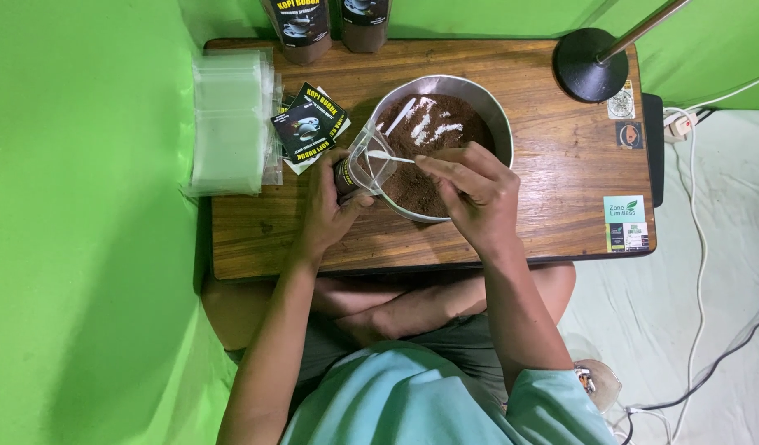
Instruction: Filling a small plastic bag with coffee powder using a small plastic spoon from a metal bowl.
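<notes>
A view from above shows a seated person's two bare hands working at a low wooden table [552,181]. The left hand [328,202] has its fingers wrapped around a small clear pouch [364,165] with a dark lower part, held open at the rim of a round metal bowl [499,115]. The right hand [470,185] has its fingertips pinched on a thin white spoon [387,156] whose tip points into the pouch mouth. The bowl sits mid-table and holds dark brown powder [433,136] with pale streaks on top; a second white spoon [400,115] lies in it. Just left of the bowl is a small fanned heap of black square labels [308,124] with yellow and white print; their count is unclear. Further left, at the table edge, lies a stack of clear plastic bags [227,124]. Two dark filled packs [330,29] stand at the far edge. A black round lamp base [592,66] with a metal pole stands at the far right corner, and four stickers [624,221] sit along the right edge. Green cloth [83,231] covers the left side and back; pale floor with cables [700,247] lies to the right.
</notes>
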